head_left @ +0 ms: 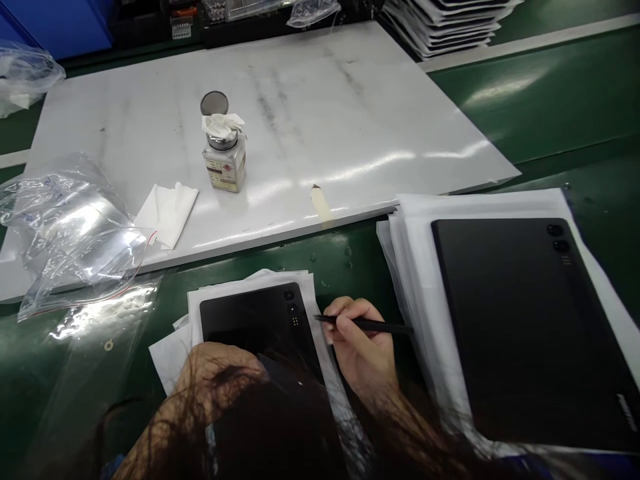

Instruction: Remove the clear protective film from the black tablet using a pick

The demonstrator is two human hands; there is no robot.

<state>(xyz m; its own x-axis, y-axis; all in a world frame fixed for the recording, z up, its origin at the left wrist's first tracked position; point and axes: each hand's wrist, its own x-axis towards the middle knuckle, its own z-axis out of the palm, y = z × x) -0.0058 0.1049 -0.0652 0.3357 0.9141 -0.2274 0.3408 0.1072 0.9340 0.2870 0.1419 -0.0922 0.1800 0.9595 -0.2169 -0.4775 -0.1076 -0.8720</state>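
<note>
Two flat black rectangular tablet backs lie on the green worktop (575, 120), each on its own stack of white sheets. The smaller black tablet back (260, 323) sits near the bottom edge of the view, partly hidden by loose dark hair; the larger black tablet back (530, 327) lies just to its right, close to the right edge.

The right hand (363, 353) is closed around one thin black stylus-like tool (367, 325), whose tip points at the smaller tablet's right edge, beside its camera holes. The left hand (215, 377) rests on the lower left of that tablet; hair covers it, so I cannot tell whether its fingers are curled or flat.

Behind them lies one large white board (350, 113), its near edge marked by one strip of beige tape (321, 203). On it stand one small glass bottle with a flip-open metal cap (223, 155) and one folded white wipe (167, 212). Two clear plastic bags (75, 233) overlap the board's left corner. Most of the board's middle and right is bare, as is the green strip between board and tablets.
</note>
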